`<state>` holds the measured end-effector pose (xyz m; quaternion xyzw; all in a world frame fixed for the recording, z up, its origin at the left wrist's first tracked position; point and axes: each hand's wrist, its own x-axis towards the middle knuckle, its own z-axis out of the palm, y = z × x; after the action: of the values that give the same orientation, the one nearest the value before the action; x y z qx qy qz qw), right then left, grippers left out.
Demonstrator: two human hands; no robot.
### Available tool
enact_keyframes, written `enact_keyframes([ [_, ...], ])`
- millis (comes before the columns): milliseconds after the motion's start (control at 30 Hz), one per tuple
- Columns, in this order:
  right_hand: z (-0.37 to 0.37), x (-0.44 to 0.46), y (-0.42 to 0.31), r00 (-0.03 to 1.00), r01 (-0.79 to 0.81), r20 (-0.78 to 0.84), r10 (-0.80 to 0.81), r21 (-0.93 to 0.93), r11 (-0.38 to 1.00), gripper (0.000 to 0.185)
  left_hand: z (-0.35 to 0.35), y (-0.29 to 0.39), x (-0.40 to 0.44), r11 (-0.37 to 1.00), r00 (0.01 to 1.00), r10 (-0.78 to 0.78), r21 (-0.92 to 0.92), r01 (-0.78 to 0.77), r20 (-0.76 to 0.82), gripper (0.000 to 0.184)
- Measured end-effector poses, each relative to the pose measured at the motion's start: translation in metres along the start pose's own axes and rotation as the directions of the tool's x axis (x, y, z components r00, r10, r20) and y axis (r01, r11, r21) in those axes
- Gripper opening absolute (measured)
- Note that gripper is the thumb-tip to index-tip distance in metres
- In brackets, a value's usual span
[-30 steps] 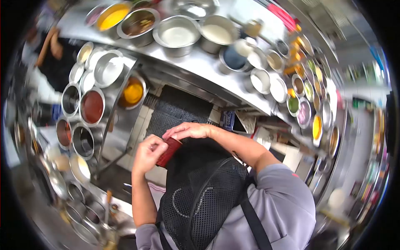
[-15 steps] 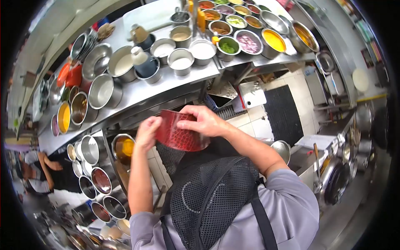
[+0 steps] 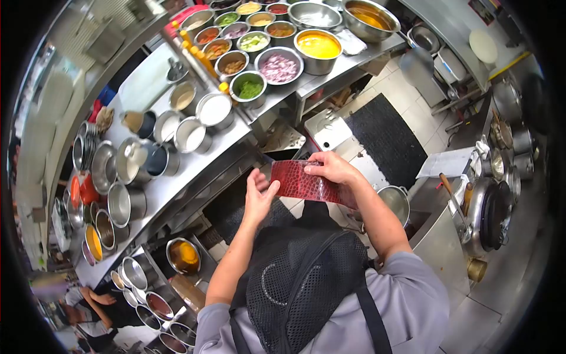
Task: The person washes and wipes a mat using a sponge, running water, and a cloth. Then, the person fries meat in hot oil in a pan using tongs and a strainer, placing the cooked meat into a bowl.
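A flat, glossy red piece with a crocodile-skin pattern [image 3: 300, 182], like a long wallet, is held level in front of my body; its exact kind cannot be made out. My right hand [image 3: 337, 170] grips its upper right side, thumb on the patterned face and the other fingers at the top edge and behind. Beside its left end is my left hand [image 3: 257, 197], with fingers raised and apart; the thumb tip is at the edge, and whether it touches is hard to tell.
A steel counter [image 3: 233, 133] holds several bowls of ingredients, including chopped purple onion [image 3: 280, 68] and orange sauce [image 3: 318, 44]. A black floor mat [image 3: 389, 133] lies ahead right. Pots and a wok [image 3: 486, 215] stand at the right. Another person [image 3: 88, 310] is at the far left.
The red piece now sits farther right in view and flatter. My left hand has loosened its grip and spread its fingers. The camera view has turned, shifting the counter leftward.
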<state>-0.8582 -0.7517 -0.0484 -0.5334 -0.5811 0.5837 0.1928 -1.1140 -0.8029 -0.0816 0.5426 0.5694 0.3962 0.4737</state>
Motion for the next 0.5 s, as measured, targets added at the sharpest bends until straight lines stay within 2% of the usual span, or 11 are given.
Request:
enact_keyframes([
  [33, -0.013, 0.004, 0.007, 1.000, 0.008, 0.015, -0.007, -0.011, 1.000, 0.030, 0.015, -0.005, 0.012, 0.904, 0.955, -0.279, -0.309, 0.296, 0.098, 0.048],
  [67, -0.025, 0.011, 0.016, 0.999, 0.012, 0.038, -0.012, 0.006, 1.000, 0.037, 0.021, -0.010, 0.029, 0.793, 0.915, -0.301, -0.463, 0.396, 0.268, 0.040],
  [100, -0.039, 0.016, 0.022, 1.000, 0.008, 0.028, -0.008, 0.026, 1.000, 0.037, 0.030, -0.001, 0.041, 0.779, 0.925, -0.316, -0.498, 0.380, 0.211, 0.028],
  [167, -0.073, 0.026, 0.034, 0.987, 0.054, 0.157, -0.032, -0.138, 0.989, 0.038, 0.033, -0.007, 0.074, 0.813, 0.947, -0.276, -0.485, 0.322, 0.167, 0.022],
  [200, -0.090, 0.032, 0.046, 0.973, 0.029, 0.230, 0.013, -0.178, 0.984, 0.044, 0.035, -0.003, 0.089, 0.850, 0.958, -0.251, -0.442, 0.286, 0.136, 0.021],
  [233, -0.109, 0.037, 0.059, 0.975, 0.019, 0.220, 0.016, -0.153, 0.988, 0.044, 0.037, 0.003, 0.103, 0.882, 0.968, -0.226, -0.398, 0.251, 0.108, 0.019],
  [300, -0.153, 0.046, 0.090, 0.898, -0.003, 0.431, 0.083, -0.182, 0.983, 0.044, 0.038, 0.013, 0.126, 0.882, 0.965, -0.247, -0.392, 0.262, 0.088, 0.015],
  [333, -0.171, 0.052, 0.117, 0.884, -0.048, 0.458, 0.087, -0.097, 0.994, 0.044, 0.041, 0.010, 0.136, 0.881, 0.964, -0.258, -0.392, 0.265, 0.072, 0.015],
  [367, -0.188, 0.058, 0.147, 0.873, -0.061, 0.476, 0.106, -0.109, 0.992, 0.041, 0.042, 0.004, 0.143, 0.881, 0.962, -0.269, -0.392, 0.267, 0.051, 0.014],
  [433, -0.227, 0.053, 0.177, 0.827, -0.149, 0.495, 0.267, -0.266, 0.952, 0.039, 0.045, -0.008, 0.155, 0.863, 0.944, -0.329, -0.410, 0.294, -0.016, 0.014],
  [500, -0.260, 0.046, 0.227, 0.799, -0.152, 0.527, 0.289, -0.288, 0.946, 0.033, 0.059, -0.011, 0.163, 0.882, 0.944, -0.323, -0.380, 0.277, -0.061, 0.014],
])
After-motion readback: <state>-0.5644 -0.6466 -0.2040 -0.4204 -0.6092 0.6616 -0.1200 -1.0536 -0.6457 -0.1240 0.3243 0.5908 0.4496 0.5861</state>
